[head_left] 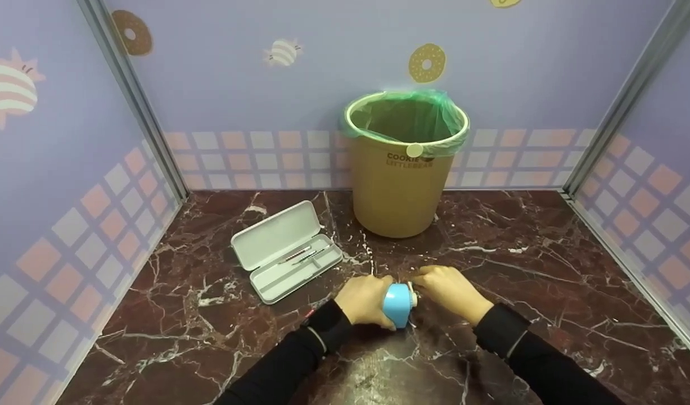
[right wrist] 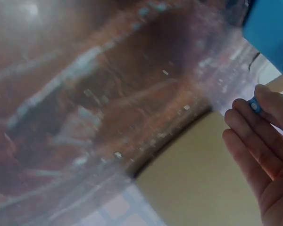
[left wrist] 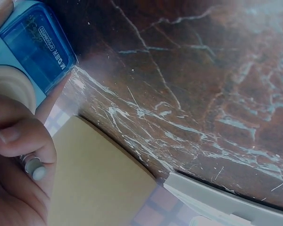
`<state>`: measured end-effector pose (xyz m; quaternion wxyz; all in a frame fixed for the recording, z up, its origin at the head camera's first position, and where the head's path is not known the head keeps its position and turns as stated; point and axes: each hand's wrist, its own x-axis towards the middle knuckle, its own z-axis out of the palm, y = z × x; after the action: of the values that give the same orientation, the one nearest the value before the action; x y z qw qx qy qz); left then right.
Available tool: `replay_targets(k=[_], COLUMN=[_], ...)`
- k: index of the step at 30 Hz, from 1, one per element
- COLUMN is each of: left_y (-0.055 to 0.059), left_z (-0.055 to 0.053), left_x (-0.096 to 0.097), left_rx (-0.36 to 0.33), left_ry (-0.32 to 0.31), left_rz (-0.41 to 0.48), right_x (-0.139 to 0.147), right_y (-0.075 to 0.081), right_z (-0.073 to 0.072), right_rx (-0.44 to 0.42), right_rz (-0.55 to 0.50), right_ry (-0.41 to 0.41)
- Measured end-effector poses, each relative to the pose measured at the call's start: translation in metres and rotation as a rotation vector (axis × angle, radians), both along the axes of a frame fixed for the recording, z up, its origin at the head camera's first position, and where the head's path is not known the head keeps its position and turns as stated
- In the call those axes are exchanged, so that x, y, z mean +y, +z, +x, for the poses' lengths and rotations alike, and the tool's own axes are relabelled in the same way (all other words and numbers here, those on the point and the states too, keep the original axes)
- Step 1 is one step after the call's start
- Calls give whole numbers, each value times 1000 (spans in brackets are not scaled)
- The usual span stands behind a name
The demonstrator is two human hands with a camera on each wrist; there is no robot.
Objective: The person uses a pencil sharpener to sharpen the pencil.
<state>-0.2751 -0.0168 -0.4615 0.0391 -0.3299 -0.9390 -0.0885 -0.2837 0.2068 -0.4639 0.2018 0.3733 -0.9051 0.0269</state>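
My left hand point(head_left: 362, 301) grips a light blue pencil sharpener point(head_left: 398, 305) with its fingers and thumb around the body. The sharpener has a clear blue shavings drawer point(left wrist: 40, 44) with white lettering and a cream round part point(left wrist: 12, 87) on one face. Just right of it, my right hand point(head_left: 449, 289) pinches the small crank handle point(right wrist: 254, 105) between thumb and finger, beside a pale crank arm point(right wrist: 279, 84). Its other fingers extend past the handle in the right wrist view. A rounded silver and grey end point(left wrist: 35, 168) pokes out between fingers in the left wrist view.
To the left lies an open grey pencil case point(head_left: 277, 236) with two slim patterned pencils point(head_left: 312, 254) inside. A tan bin point(head_left: 398, 197) with a green liner point(head_left: 449, 115) stands at the back against the wall. A small red tip point(head_left: 310, 313) shows beside the left sleeve.
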Motion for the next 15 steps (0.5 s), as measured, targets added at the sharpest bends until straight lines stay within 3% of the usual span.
replay_targets(k=[15], left_y=[-1], left_z=[0], left_x=[1], left_rx=[-2], left_ry=[5], left_rz=[1], right_x=[2], right_y=[-9], right_z=[5], right_rx=[-124], right_rz=[29], right_ry=[25])
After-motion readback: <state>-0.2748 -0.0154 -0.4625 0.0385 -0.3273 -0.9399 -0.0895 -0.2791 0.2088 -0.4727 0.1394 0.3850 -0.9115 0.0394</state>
